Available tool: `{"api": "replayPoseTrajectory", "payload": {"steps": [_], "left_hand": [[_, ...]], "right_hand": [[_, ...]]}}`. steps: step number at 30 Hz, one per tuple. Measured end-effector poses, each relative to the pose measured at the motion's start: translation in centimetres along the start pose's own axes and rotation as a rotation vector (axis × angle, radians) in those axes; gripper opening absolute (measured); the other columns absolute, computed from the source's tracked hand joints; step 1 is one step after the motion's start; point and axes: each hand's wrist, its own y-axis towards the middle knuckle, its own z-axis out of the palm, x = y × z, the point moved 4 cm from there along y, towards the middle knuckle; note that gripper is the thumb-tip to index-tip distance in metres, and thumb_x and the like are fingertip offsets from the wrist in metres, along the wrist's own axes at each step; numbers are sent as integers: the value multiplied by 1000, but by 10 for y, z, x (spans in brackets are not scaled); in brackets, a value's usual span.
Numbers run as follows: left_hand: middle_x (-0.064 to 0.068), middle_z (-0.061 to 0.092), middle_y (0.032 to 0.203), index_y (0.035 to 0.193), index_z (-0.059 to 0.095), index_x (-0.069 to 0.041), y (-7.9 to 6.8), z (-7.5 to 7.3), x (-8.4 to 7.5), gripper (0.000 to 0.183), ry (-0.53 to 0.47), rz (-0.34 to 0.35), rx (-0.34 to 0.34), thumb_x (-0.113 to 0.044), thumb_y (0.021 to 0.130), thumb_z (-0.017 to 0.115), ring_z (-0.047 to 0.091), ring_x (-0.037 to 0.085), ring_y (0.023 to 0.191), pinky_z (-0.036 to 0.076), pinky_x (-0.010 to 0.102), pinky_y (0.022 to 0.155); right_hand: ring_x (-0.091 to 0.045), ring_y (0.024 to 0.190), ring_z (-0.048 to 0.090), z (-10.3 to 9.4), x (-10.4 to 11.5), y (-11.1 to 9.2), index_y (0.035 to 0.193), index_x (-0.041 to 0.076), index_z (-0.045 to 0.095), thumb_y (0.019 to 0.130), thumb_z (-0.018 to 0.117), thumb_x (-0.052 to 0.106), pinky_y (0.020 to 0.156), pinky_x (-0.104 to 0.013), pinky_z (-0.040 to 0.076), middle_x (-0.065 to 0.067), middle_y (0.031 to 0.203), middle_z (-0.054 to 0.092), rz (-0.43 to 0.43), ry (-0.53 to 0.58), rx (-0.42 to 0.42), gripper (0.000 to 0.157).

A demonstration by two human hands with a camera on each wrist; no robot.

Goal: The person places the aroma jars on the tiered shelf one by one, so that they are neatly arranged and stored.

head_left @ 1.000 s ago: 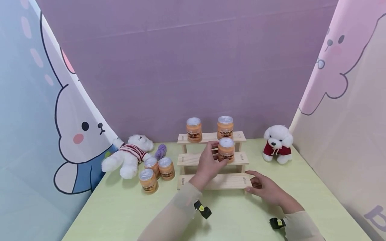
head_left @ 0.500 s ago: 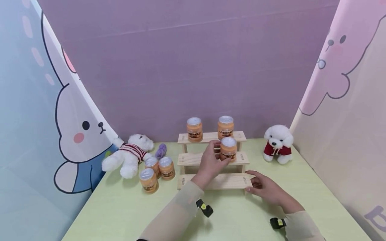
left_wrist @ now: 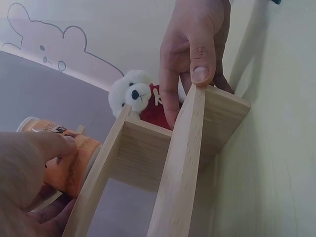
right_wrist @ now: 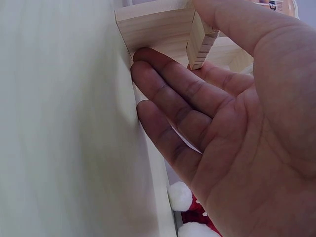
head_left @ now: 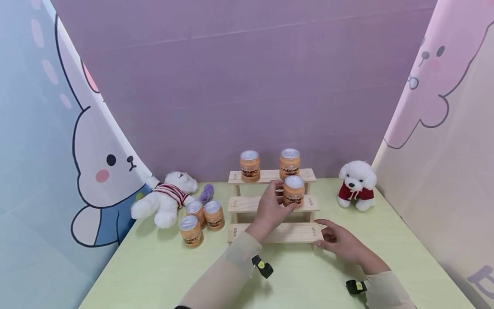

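Observation:
My left hand (head_left: 272,208) grips an orange can (head_left: 294,193) with a silvery lid and dark lettering. This can is upright at the right part of the middle step of a three-step wooden stand (head_left: 247,234); in the left wrist view the can (left_wrist: 74,170) has its base right at the shelf board. At the stand's lower right end, my right hand (head_left: 341,243) pinches the lowest board between thumb and index finger. Its other fingers (right_wrist: 163,89) extend loosely under the board, near the tabletop. Two similar cans, a left one (head_left: 250,167) and a right one (head_left: 290,163), stand on the top step.
Three more orange cans (head_left: 191,234) cluster on the table left of the stand. Behind them lie a purple yarn bundle (head_left: 206,194) and a white plush toy (head_left: 166,199) in a striped top. A white plush dog (head_left: 357,184) in red sits at right. Printed fabric walls enclose the table (head_left: 293,274).
My left hand has shifted the can slightly to the right along the middle step. The right hand keeps its hold on the stand's end.

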Motion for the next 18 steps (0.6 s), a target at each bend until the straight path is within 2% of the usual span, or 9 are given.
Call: {"api": "replayPoseTrajectory", "payload": {"steps": [5, 10, 14, 18], "left_hand": [[5, 60, 133, 145, 45, -14, 0, -1, 1, 74, 5, 3, 10, -11, 85, 89, 69, 23, 111, 58, 24, 90], [5, 59, 135, 146, 45, -14, -1, -4, 2, 76, 24, 21, 9, -11, 85, 89, 64, 20, 118, 58, 33, 95], [6, 57, 140, 148, 45, -14, -4, -8, 1, 77, 24, 28, 11, -12, 85, 89, 62, 25, 123, 58, 40, 98], [6, 57, 141, 148, 46, -15, -8, -16, 0, 76, 25, 12, 0, -15, 85, 90, 62, 30, 123, 57, 43, 99]], "right_hand": [[-22, 99, 69, 0, -1, 1, 156, 4, 39, 98, 76, 30, 85, -28, 53, -3, 108, 73, -14, -22, -1, 73], [-22, 99, 69, 1, 0, 0, 156, 3, 40, 99, 76, 30, 85, -28, 54, -2, 107, 73, -19, -27, 1, 73], [-23, 99, 69, 1, 1, 0, 156, 3, 39, 99, 76, 30, 84, -27, 53, -3, 108, 73, -18, -29, 1, 73], [-23, 99, 69, 0, 2, -1, 156, 1, 39, 99, 75, 29, 84, -27, 53, -3, 108, 73, -14, -28, 3, 73]]}}
